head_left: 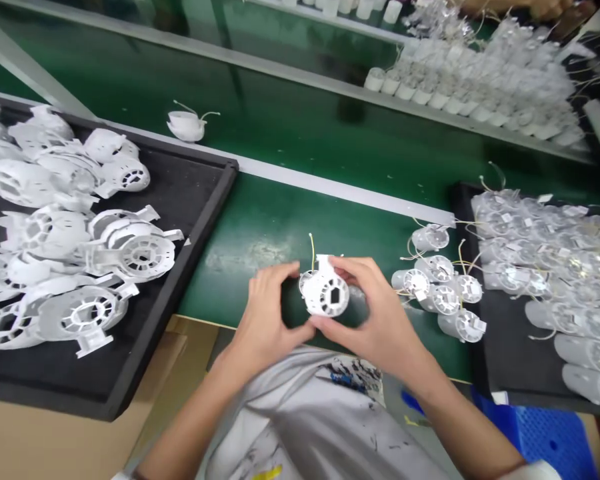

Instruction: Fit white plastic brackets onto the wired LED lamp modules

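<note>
Between my hands, over the green bench top, is a white plastic housing (318, 297) with a slotted round face and a short square neck. My right hand (380, 310) pinches it at the neck and lower edge with finger and thumb. Just behind its left side shows a small wired cylinder (305, 283), mostly hidden, with a yellowish wire standing up. My left hand (267, 307) curves around that cylinder, its index fingertip at the upper left and its thumb near the housing's bottom. Whether the two parts are joined cannot be seen.
A black tray (200, 220) of stacked white housings is on the left. Several wired cylinders (445, 300) stand at right, beside another black tray (510, 380) full of them. One white part (186, 125) with wires sits behind the metal strip. More cylinders (440, 100) line the back shelf.
</note>
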A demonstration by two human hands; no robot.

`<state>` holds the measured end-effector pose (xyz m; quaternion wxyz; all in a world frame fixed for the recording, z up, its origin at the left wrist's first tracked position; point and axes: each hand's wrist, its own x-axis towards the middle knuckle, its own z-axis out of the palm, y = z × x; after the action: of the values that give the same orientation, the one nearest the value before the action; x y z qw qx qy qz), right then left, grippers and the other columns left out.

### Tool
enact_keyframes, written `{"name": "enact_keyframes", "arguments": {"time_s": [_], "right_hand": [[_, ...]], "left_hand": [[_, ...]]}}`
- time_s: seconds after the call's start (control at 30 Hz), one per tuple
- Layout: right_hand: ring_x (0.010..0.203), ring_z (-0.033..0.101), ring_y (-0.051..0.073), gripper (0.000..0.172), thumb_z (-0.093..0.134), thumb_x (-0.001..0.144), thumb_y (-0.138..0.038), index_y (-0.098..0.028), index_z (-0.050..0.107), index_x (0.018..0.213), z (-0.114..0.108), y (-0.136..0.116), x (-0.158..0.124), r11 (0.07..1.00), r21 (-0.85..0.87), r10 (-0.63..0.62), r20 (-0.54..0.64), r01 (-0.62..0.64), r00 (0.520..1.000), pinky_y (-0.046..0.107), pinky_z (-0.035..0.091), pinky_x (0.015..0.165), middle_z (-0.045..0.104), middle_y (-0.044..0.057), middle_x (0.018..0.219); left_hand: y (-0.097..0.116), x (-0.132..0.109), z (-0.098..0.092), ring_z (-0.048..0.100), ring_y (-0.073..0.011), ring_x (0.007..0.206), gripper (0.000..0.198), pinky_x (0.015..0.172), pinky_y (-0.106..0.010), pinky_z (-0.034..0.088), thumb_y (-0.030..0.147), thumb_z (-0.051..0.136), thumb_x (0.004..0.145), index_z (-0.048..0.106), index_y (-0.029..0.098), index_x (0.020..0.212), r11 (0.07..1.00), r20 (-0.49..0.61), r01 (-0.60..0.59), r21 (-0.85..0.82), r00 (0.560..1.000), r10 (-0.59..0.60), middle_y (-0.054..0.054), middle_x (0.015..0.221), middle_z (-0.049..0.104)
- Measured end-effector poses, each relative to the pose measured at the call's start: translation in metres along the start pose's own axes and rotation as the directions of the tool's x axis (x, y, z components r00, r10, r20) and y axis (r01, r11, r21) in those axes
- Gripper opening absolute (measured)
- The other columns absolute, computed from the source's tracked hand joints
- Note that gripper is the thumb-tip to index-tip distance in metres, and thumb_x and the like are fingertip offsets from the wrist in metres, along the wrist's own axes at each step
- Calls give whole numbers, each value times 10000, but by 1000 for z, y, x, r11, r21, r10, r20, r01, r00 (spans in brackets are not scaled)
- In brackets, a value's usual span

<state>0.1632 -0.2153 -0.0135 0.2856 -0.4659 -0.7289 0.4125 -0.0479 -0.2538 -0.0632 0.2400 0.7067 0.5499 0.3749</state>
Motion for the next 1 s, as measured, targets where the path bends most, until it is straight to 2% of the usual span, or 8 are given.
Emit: {"name": "enact_keyframes", "arguments": {"time_s": [0.13,0.43,0.53,0.63,0.73,0.8,0.9,1.0], "right_hand": [[1266,619,309,596,850,867,-336,-329,578,1398,14,13,19,987,-150,-42,80,54,996,519,566,1062,585,89,1343],[1175,600,286,494,834,905,-412,-295,630,1339,10,18,30,960,-260,-56,168,99,984,458,547,1011,645,75,1242],[1134,590,292,479,787,940,-461,-261,621,1342,7,20,35,941,-304,-73,253,151,965,475,530,1002,674,84,1226],[1156,580,289,513,753,962,-497,-234,602,1375,11,23,30,928,-321,-116,230,188,966,466,514,1033,675,100,1268],[1183,591,264,528,737,965,-537,-222,608,1368,22,25,17,935,-273,-209,86,225,974,424,509,1061,680,102,1292],[1217,599,261,553,713,969,-575,-219,603,1378,24,25,6,933,-278,-252,-53,229,966,425,504,1080,680,112,1315],[1323,561,279,620,672,990,-594,-220,547,1469,-1,23,-13,903,-386,-254,-128,187,959,464,451,1154,652,121,1414],[1377,506,318,610,632,1038,-513,-228,483,1557,-55,25,-34,801,-598,-147,-131,40,981,523,376,1189,615,117,1492]], "left_hand": [[-13,14,7,512,-380,1313,1093,1100,-557,407,180,682,834,27,228,1708,980,175,42,193,982,-76,-160,1450,604],[-18,8,16,527,-367,1317,1066,1137,-557,413,293,713,905,31,215,1720,975,163,27,221,985,-64,-159,1435,625],[-20,13,6,519,-368,1360,986,1172,-586,407,281,697,913,128,187,1713,981,203,-22,194,979,-18,-182,1477,594],[-21,20,-13,524,-347,1419,757,1215,-558,414,336,715,929,419,229,1618,999,296,-24,26,955,15,-151,1526,581],[-13,27,-25,652,-304,1313,458,1139,-459,522,461,705,969,673,285,1392,966,286,181,-187,950,-123,-86,1407,702],[-2,34,-23,736,-295,1167,419,1018,-418,598,533,690,974,729,274,1301,901,294,321,-292,926,-235,-84,1270,776],[13,60,-10,758,-302,1122,504,968,-400,620,594,694,955,720,239,1311,864,373,371,-340,897,-239,-101,1237,790],[8,123,9,716,-289,1197,531,1086,-409,548,569,690,966,670,219,1364,966,179,206,-153,968,-178,-82,1303,754]]}}
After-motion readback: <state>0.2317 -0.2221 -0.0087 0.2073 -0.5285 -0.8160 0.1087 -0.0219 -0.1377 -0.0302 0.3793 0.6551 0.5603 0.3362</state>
